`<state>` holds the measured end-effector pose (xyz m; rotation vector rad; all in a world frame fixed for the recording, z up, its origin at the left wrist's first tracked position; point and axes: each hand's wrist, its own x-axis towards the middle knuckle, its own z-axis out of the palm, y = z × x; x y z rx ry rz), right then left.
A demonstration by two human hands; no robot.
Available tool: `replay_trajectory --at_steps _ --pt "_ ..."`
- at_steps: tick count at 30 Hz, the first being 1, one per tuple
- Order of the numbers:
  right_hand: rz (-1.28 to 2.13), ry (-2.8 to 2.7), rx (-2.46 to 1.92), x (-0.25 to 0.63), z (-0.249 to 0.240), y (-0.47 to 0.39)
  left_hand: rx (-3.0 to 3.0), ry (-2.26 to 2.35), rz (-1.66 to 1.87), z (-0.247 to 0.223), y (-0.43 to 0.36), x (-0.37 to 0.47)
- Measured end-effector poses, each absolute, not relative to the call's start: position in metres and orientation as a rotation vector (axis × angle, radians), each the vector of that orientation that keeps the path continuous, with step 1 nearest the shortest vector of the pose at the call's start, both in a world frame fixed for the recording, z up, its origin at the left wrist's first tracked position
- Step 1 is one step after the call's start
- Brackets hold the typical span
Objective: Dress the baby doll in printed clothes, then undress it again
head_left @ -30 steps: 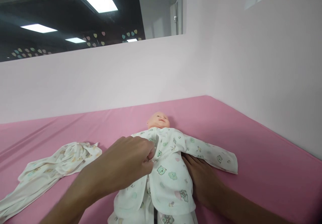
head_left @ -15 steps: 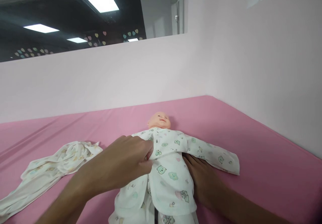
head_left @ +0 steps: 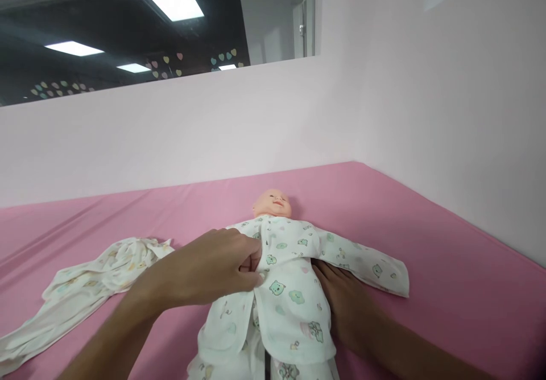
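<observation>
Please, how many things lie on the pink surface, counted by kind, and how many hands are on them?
Baby doll: 1
Printed shirt on the doll: 1
Loose printed garment: 1
Hands, left hand and right hand: 2
Total: 5

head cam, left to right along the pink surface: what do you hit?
Loose printed garment → left hand pinching the doll's shirt front → right hand flat beside the doll → empty outstretched sleeve → white wall.

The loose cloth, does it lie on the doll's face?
No, the cloth lies on the pink sheet, apart from the doll.
</observation>
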<state>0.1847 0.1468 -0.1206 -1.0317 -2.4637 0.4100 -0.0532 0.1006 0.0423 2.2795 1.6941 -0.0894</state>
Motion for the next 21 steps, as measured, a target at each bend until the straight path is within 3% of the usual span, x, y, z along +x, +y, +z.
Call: replay_trajectory --at_steps 8,21 --pt "0.437 -2.491 -1.071 0.1822 -0.1100 0.1444 2.283 1.615 -0.044 0.0401 0.0999 -0.0524" --pt "0.384 -2.504 -1.070 0.1830 -0.1143 0.1463 2.311 1.871 0.010 0.0340 0.1001 -0.0470"
